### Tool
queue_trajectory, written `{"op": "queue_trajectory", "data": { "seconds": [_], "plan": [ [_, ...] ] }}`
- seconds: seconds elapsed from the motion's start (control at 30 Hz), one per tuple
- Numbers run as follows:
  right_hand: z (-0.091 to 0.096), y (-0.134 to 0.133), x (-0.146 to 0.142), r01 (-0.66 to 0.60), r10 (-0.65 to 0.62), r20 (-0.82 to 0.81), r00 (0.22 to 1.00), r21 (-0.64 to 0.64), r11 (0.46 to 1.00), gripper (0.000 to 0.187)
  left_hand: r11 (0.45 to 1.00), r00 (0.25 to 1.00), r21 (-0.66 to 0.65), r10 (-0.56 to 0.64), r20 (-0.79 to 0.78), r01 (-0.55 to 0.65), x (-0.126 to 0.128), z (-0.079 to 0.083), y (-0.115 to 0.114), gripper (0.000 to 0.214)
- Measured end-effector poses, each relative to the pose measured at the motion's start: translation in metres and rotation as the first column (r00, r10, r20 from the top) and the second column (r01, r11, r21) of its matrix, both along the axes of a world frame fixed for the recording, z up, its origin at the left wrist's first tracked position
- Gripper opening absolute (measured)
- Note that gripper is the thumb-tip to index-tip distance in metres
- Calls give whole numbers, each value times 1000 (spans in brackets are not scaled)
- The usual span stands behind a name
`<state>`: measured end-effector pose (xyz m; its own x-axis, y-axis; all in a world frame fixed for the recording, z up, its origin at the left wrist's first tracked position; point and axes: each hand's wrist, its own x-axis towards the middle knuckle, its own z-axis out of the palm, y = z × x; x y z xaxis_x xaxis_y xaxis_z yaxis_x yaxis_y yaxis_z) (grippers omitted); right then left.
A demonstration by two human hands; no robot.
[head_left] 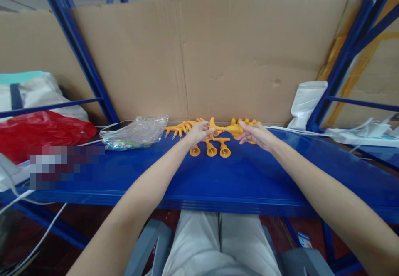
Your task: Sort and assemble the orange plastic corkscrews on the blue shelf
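Between my hands is an orange plastic corkscrew (222, 129), held level just above the blue shelf. My left hand (199, 133) pinches its crosswise handle. At the other end, the fingers of my right hand (254, 134) close on the wider orange body. Three orange bell-ended corkscrews (212, 150) lie in a row in front, their open ends facing me. Several orange handles with metal spirals (179, 129) are spread beyond my left hand. A group of orange plastic pieces (249, 121) sits behind my right hand, which partly hides it.
A clear plastic bag (135, 131) lies on the blue shelf (237, 184) at left, near a red bag (46, 132). Cardboard (237, 60) stands along the back. A white package (307, 104) leans at right, with white cables and a power strip (364, 136) beyond the blue post.
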<state>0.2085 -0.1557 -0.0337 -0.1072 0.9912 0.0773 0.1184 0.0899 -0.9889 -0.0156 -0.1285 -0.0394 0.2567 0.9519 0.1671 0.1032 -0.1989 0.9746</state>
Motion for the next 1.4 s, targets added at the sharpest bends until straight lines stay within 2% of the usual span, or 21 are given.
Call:
{"op": "queue_trajectory", "data": {
  "seconds": [0.33, 0.63, 0.77, 0.97, 1.4],
  "plan": [
    [6, 1, 6, 11, -12, -15, 1000, -56, 998, 32, 999, 1000, -37, 30, -2, -30, 0, 4, -2, 11],
    [1, 3, 6, 15, -15, 29, 999, 22, 1000, 13, 998, 999, -57, 31, 14, -30, -10, 1, 8, 18],
    [-4, 3, 3, 18, -23, 53, 998, 90, 996, 28, 999, 999, -54, 1, 32, 0, -11, 0, 9, 13],
    [-9, 8, 5, -15, 2, 72, 997, 172, 985, 13, 999, 1000, -43, -19, 17, 19, -7, -3, 7, 11],
    [-4, 4, 5, 34, -42, 53, 998, 156, 987, 8, 1000, 1000, -23, 20, 12, -19, -1, 0, -2, 7]
  ]
}}
